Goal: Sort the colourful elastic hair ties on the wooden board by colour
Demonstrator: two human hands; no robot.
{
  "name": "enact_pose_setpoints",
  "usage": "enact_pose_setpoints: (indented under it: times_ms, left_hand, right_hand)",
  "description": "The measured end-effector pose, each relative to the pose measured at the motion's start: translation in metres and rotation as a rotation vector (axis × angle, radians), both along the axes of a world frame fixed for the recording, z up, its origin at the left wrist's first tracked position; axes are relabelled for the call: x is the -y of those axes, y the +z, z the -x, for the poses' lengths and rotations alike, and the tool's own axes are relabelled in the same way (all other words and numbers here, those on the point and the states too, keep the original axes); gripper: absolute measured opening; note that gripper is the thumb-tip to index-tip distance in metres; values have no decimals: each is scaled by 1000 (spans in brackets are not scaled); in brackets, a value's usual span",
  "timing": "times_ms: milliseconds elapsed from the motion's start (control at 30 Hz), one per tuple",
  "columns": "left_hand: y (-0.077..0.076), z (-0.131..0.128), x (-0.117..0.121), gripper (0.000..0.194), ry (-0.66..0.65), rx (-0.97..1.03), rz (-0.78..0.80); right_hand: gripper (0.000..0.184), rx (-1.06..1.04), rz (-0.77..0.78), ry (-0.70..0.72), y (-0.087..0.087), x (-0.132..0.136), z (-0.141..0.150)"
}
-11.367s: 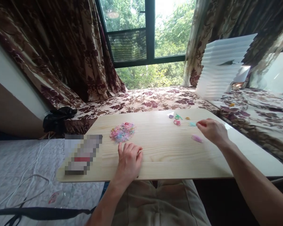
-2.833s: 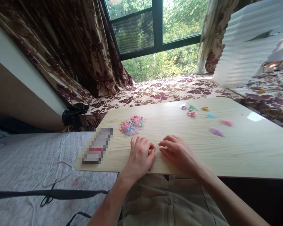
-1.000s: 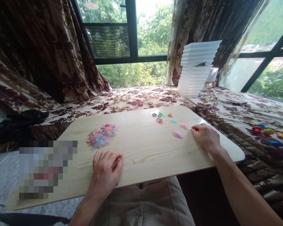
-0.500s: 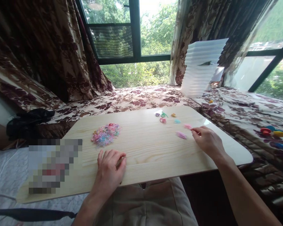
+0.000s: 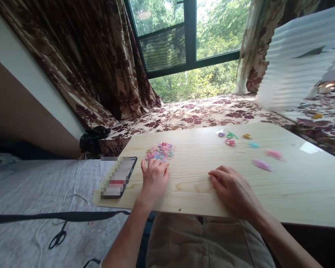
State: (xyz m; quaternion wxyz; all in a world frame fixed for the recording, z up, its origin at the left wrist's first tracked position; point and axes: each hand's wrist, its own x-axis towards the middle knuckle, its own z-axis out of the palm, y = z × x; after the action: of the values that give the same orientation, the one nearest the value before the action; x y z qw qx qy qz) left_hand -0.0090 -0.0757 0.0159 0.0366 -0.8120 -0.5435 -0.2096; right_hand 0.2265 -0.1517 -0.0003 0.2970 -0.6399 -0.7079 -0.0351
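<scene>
A mixed heap of thin coloured loops (image 5: 161, 150), which look like small rubber bands, lies on the pale wooden tabletop (image 5: 195, 163). My left hand (image 5: 155, 176) reaches to the near edge of this heap, fingers stretched forward and slightly apart. Whether its fingertips grip a band cannot be seen. My right hand (image 5: 234, 188) rests low over the table's middle, its thumb and fingertips together, with nothing showing between them. Sorted bunches lie to the right: purple (image 5: 221, 134), green (image 5: 231, 135), red (image 5: 230, 143), yellow (image 5: 246, 136), light blue (image 5: 254, 144), pink (image 5: 274, 154) and lilac (image 5: 261, 165).
A partly blurred phone (image 5: 124, 176) lies at the table's left end. Scissors (image 5: 57, 240) and a white cable (image 5: 72, 186) are on the bedding at left. A black bag (image 5: 93, 137) sits behind. A tall white foam-like stack (image 5: 293, 67) stands at the back right.
The view has swung left. My right hand has left the pink bunch and come back toward the table's middle. My left hand has moved forward to the heap.
</scene>
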Motion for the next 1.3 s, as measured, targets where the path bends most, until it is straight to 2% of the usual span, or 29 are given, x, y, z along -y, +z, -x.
enact_pose_setpoints:
  times_ms: [133,267,367,500,667,800,967,1033,1133,1233,1300]
  left_hand:
    - [2,1,-11,30,43,-121,16]
    - [1,0,-8,29,26,-165,44]
    - [1,0,2,29,-30,-129,55]
    - [2,1,14,28,-197,-31,105]
    - [4,2,12,26,-140,48,24]
    - [4,1,10,21,-233,6,66]
    - [1,4,7,16,-72,-17,27]
    - [2,5,6,17,-61,1,30]
    - [7,3,6,21,-130,15,46]
    - [10,-3,5,25,-278,-27,73]
    - [11,-5,1,24,-293,-70,70]
  right_hand:
    - [26,23,-48,2,-3,2,3]
    - [27,36,-70,0,-4,2,2]
    - [27,36,-74,-3,-5,1,2]
    - [27,33,-73,-4,-6,1,2]
    - [27,39,-65,-2,-5,2,1]
    - [27,39,-59,0,-3,2,2]
    - [26,28,-58,-4,-3,2,2]
    - [26,33,-50,-7,-3,3,2]
    - [27,45,-40,-12,-3,3,2]
    - [27,51,-45,-8,-3,2,2]
    - [27,44,-53,-4,-3,2,2]
